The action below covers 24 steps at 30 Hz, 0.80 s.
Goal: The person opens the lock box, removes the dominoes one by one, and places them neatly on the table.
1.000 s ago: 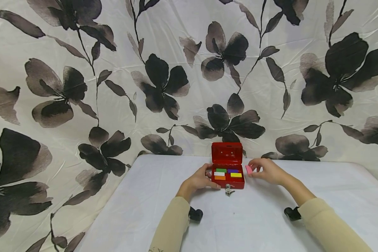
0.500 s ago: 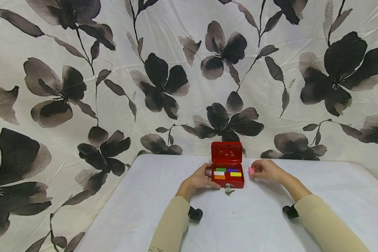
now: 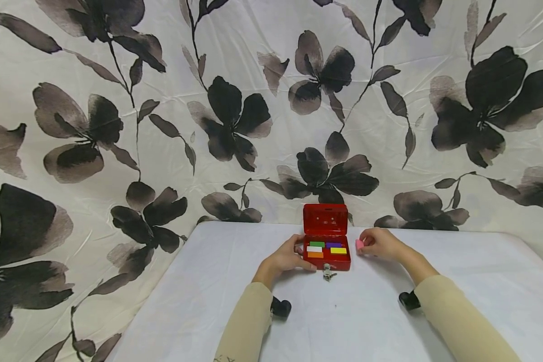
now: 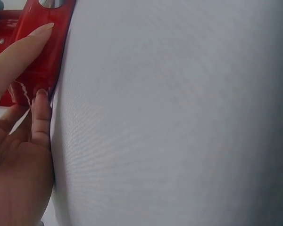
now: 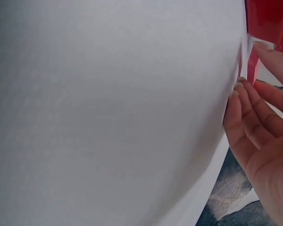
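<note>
Yellow block [image 3: 338,251] in box [image 3: 339,265], head view only

Pink blk [image 5: 252,68] in R hand [image 5: 262,136]

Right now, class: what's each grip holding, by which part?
The right grip pinches the pink block, apparently by opposite ends; the left grip holds the red box around its near left corner.

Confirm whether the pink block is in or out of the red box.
Out: the right hand pinches the pink block beside the red box, with a gap between them in the head view.
</note>
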### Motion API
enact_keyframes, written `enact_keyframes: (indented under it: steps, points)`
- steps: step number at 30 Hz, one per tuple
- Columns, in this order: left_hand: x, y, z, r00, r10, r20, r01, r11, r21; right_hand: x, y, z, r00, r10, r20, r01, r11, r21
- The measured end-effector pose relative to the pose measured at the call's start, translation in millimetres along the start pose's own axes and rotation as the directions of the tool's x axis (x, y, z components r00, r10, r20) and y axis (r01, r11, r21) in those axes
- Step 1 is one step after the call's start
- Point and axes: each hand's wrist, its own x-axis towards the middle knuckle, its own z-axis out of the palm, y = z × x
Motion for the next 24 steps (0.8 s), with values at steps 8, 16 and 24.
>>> enact_keyframes:
  steps: [8, 16, 24]
  points:
    - [-0.5, -1.5, 0.7, 1.000, -0.001, -0.001, 0.001, 1.000, -0.011, 2.8, -0.6, 5.5, 1.000, 0.008, 0.017, -0.008, 1.000, 0.008]
    - [-0.7, -2.7, 1.4, 1.000, -0.002, 0.004, 0.002, 1.000, -0.022, 4.2, -0.2, 9.2, 1.000, 0.004, 0.017, -0.004, 1.000, -0.011]
    - [-1.4, 0.2, -0.3, 1.000, 0.004, 0.002, -0.004, 1.000, -0.008, 5.8, -2.2, 6.7, 0.999, 0.035, 0.021, -0.035, 0.999, -0.018]
